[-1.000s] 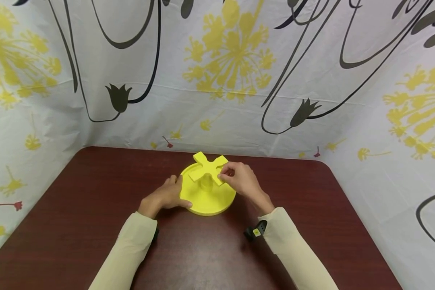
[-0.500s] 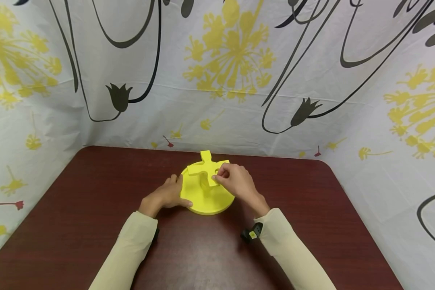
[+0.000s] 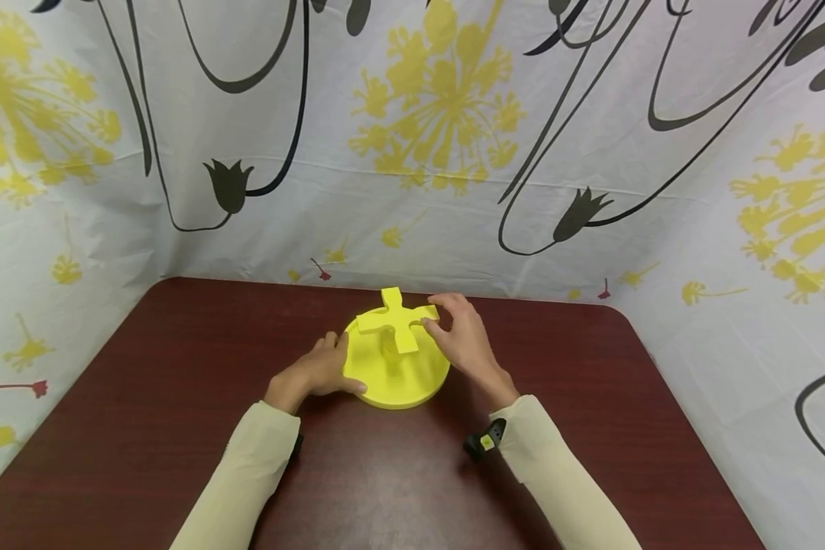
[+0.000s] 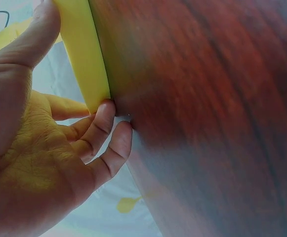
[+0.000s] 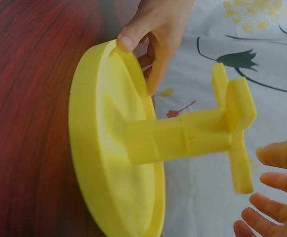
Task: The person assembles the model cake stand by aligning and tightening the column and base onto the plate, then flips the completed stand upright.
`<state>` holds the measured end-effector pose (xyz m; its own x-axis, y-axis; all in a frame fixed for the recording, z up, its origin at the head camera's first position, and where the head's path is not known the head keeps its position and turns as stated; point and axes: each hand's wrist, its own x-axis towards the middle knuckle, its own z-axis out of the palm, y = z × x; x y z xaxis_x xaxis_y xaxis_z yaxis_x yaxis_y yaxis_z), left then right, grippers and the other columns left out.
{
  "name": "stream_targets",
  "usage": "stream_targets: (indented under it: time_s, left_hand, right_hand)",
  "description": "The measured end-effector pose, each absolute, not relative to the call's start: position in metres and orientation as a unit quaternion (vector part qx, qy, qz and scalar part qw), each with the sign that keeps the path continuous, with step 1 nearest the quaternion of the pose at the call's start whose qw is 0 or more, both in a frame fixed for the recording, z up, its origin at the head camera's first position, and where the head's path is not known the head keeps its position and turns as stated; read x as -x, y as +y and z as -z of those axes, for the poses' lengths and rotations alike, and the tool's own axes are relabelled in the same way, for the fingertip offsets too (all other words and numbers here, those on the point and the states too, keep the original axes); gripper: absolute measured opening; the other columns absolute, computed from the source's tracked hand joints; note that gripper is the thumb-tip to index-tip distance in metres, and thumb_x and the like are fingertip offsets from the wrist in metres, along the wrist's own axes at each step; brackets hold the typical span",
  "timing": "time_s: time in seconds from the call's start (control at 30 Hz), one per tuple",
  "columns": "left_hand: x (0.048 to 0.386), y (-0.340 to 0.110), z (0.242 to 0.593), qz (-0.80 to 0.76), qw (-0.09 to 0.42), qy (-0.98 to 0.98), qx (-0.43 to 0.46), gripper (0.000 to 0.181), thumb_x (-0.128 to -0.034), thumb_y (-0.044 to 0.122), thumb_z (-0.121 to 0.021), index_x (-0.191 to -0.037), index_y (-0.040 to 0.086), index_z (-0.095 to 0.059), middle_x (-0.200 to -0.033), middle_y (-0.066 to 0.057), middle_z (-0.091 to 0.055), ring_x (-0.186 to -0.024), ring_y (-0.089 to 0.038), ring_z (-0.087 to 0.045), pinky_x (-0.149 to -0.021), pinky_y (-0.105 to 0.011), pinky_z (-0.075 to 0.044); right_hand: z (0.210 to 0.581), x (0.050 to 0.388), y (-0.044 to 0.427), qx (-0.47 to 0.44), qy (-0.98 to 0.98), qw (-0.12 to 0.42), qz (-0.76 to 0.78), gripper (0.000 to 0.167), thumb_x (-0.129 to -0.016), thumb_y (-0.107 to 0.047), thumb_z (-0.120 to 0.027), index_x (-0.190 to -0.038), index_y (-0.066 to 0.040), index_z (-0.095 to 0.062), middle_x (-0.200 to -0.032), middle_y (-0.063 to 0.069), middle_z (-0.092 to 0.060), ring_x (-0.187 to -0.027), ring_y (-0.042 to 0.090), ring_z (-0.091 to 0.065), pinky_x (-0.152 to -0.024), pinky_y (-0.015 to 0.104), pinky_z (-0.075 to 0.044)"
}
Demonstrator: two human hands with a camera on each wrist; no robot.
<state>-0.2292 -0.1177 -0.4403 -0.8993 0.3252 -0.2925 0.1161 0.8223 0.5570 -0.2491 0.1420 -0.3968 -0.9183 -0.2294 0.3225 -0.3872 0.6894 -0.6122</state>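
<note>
A round yellow base (image 3: 399,388) with a raised rim stands on the table. From its middle rises a short yellow post (image 5: 168,140), topped by a four-armed yellow cross-shaped handle (image 3: 396,321). My left hand (image 3: 316,370) grips the base's left edge, thumb over the rim and fingers along the outer side. In the left wrist view, the left hand's fingertips (image 4: 106,108) touch the yellow edge. My right hand (image 3: 464,340) is around the handle's right arm, thumb and forefinger parted. The right wrist view shows a gap between the right hand (image 5: 281,182) and the handle.
The dark red-brown table (image 3: 179,428) has rounded far corners. Behind and beside it hangs a white sheet (image 3: 357,114) printed with yellow and dark flowers. A black band with a small device (image 3: 484,441) sits at the right wrist.
The cross-shaped handle has turned clockwise with the right hand pinching one arm. The right hand has since let go and moved right and back to another arm. The left hand stays put.
</note>
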Motion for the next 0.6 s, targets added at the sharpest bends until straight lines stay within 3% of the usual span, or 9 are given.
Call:
stream_targets:
  time_s: [0.1, 0.27, 0.5, 0.6]
  left_hand:
    - [0.2291, -0.1178, 0.4401, -0.275, 0.189, 0.935, -0.117, 0.112, -0.0843, 0.044, -0.077, -0.157, -0.004, -0.007, -0.15, -0.026, -0.023, -0.131, -0.036, -0.032, -0.102, -0.05, -0.038]
    - [0.2287, -0.1173, 0.4404, -0.281, 0.184, 0.935, -0.115, 0.112, -0.0829, 0.043, -0.079, -0.157, -0.003, -0.009, -0.145, -0.024, -0.028, -0.126, -0.034, -0.034, -0.1, -0.049, -0.039]
    - [0.2289, -0.1175, 0.4419, -0.283, 0.182, 0.935, -0.115, 0.113, -0.0824, 0.043, -0.08, -0.157, -0.003, -0.008, -0.144, -0.023, -0.029, -0.124, -0.033, -0.035, -0.099, -0.048, -0.039]
    - [0.2293, -0.1175, 0.4419, -0.282, 0.182, 0.935, -0.116, 0.113, -0.0827, 0.043, -0.079, -0.157, -0.003, -0.008, -0.145, -0.023, -0.028, -0.126, -0.034, -0.034, -0.1, -0.048, -0.039]
  right_hand:
    - [0.4006, 0.2521, 0.1442, -0.182, -0.913, 0.079, -0.358, 0.045, -0.093, -0.016, -0.07, -0.135, -0.004, -0.058, -0.138, 0.015, -0.055, -0.128, 0.033, -0.052, -0.098, 0.05, -0.047]
    - [0.403, 0.2537, 0.1454, -0.185, -0.914, 0.069, -0.354, 0.045, -0.092, -0.012, -0.071, -0.134, -0.004, -0.059, -0.134, 0.014, -0.058, -0.125, 0.033, -0.054, -0.098, 0.048, -0.047]
    - [0.4038, 0.2529, 0.1456, -0.177, -0.916, 0.068, -0.354, 0.035, -0.092, -0.013, -0.071, -0.125, -0.005, -0.064, -0.119, 0.012, -0.063, -0.096, 0.028, -0.056, -0.083, 0.039, -0.048]
    - [0.404, 0.2519, 0.1454, -0.178, -0.916, 0.067, -0.353, 0.034, -0.091, -0.014, -0.072, -0.123, -0.005, -0.065, -0.113, 0.01, -0.063, -0.091, 0.025, -0.053, -0.078, 0.036, -0.045]
